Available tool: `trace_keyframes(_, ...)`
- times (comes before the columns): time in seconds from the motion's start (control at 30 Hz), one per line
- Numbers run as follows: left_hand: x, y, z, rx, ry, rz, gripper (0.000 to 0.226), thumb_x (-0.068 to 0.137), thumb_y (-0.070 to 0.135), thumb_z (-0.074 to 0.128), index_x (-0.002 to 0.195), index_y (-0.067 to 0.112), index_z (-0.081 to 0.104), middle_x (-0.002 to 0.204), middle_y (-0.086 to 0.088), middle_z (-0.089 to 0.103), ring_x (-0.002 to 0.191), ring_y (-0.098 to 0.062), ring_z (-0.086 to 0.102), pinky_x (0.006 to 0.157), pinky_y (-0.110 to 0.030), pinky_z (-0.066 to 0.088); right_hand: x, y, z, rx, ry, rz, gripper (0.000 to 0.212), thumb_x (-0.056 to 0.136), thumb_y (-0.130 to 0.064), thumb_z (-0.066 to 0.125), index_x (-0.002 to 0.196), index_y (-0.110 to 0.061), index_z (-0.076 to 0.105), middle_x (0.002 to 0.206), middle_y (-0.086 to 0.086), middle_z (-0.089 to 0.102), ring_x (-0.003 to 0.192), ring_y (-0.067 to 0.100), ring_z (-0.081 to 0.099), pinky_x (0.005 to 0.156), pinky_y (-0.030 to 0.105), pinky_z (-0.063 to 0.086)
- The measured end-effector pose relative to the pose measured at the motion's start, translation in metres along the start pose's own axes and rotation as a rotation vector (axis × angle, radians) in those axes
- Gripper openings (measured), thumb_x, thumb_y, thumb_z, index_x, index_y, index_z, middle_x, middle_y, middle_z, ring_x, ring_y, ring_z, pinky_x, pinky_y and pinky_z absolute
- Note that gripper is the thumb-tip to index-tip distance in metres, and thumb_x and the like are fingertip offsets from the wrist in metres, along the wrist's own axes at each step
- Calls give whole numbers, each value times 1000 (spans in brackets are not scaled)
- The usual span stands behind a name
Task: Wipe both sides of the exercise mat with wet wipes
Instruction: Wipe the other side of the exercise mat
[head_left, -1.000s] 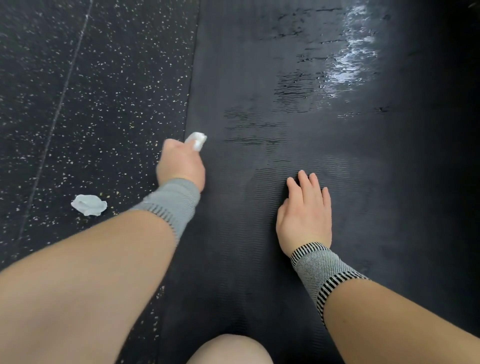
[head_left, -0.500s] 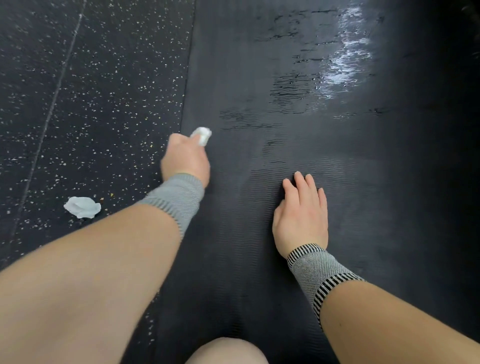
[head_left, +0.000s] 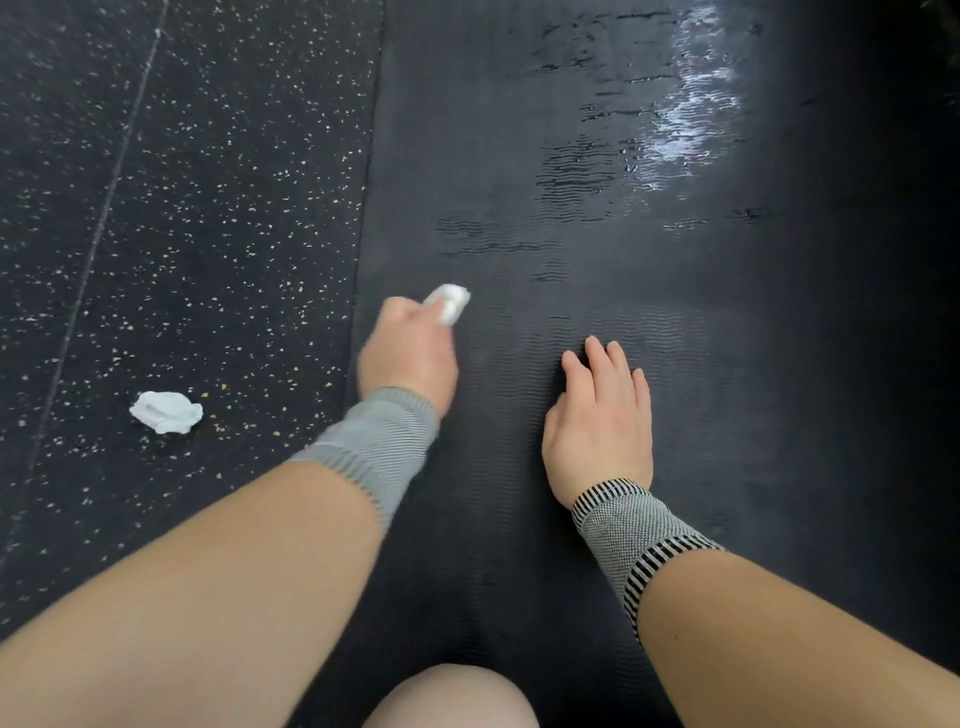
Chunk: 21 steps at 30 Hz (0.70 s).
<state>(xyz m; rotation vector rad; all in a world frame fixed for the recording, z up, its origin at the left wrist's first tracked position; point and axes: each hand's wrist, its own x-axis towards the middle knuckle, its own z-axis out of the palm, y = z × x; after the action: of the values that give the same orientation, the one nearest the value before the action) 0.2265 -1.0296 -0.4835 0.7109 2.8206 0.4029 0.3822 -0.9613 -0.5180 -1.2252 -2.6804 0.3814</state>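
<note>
- We see the exercise mat (head_left: 649, 322): black, finely ribbed, spread flat and running away from us, with glossy wet streaks on its far part, well beyond the grip.
- We see the wet wipe (head_left: 449, 303): white, bunched into a small wad, sticking out past the gripping fingertips and meeting the mat near its left edge.
- A second wipe (head_left: 166, 411), white and crumpled, lies off the mat, well left of the grip.
</note>
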Motion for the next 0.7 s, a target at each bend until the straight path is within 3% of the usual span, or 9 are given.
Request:
trace_keyframes(0.1, 9, -41, -5, 56, 69, -181, 32, 103, 35, 42, 124, 19, 60, 103, 1, 49, 83, -23, 50, 74, -25, 31, 0, 1, 1, 1, -6, 4, 43, 85, -15, 53, 127, -5, 55, 140, 15, 46, 136, 33, 35, 113, 47, 21)
trace_keyframes(0.17, 3, -28, -7, 8, 49, -248, 33, 104, 31, 40, 128, 19, 59, 107, -1, 50, 91, -25, 52, 74, -25, 28, -1, 0, 0, 2, -2, 3, 43, 84, -14, 54, 127, -5, 55, 140, 16, 47, 135, 34, 36, 113, 48, 22)
trace_keyframes(0.23, -11, 1, 4, -8, -12, -143, 33, 101, 24, 43, 131, 20, 57, 119, -7, 54, 104, -30, 56, 75, -25, 29, -1, 0, 0, 2, -4, 1, 44, 84, -14, 54, 127, -5, 55, 140, 16, 47, 135, 34, 36, 113, 48, 23)
trace_keyframes(0.3, -30, 26, 14, -34, -106, 86, 35, 100, 24, 45, 134, 29, 53, 108, 0, 48, 93, -24, 56, 74, -26, 32, 0, 1, 0, 3, 2, -4, 44, 84, -14, 53, 126, -5, 55, 140, 16, 47, 135, 34, 36, 112, 48, 23)
trace_keyframes(0.37, -35, 32, 19, -56, -154, 174, 36, 101, 30, 45, 135, 37, 51, 101, 10, 39, 83, -16, 48, 75, -25, 35, -1, 1, 1, 1, 2, -9, 44, 84, -15, 52, 127, -5, 55, 140, 16, 47, 135, 34, 36, 112, 48, 23)
trace_keyframes(0.5, -2, -9, -2, -85, 9, -127, 32, 97, 51, 46, 111, 29, 63, 94, 4, 48, 83, -26, 50, 73, -26, 34, 0, 0, 2, 21, 1, -2, 44, 81, -13, 58, 125, -5, 56, 138, 16, 49, 134, 34, 38, 112, 48, 24)
trace_keyframes(0.57, 8, -35, -11, -3, 66, -301, 32, 103, 39, 39, 125, 25, 58, 98, -5, 42, 79, -26, 47, 73, -34, 37, 1, 0, 2, 14, 4, 0, 44, 80, -13, 59, 124, -5, 57, 137, 16, 50, 133, 34, 39, 111, 48, 25)
trace_keyframes(0.63, 3, -40, -12, 6, 90, -374, 34, 104, 33, 36, 130, 20, 56, 100, -7, 42, 77, -24, 45, 72, -35, 38, 0, 1, 2, 12, -5, 5, 45, 81, -14, 58, 125, -5, 56, 138, 16, 49, 134, 34, 38, 111, 48, 24)
trace_keyframes(0.7, -12, -16, -8, -8, 32, -327, 32, 103, 34, 39, 119, 17, 60, 103, -8, 52, 80, -28, 50, 74, -33, 38, 0, 1, 2, 12, -16, 5, 45, 81, -14, 57, 126, -6, 55, 139, 15, 48, 135, 34, 36, 112, 48, 23)
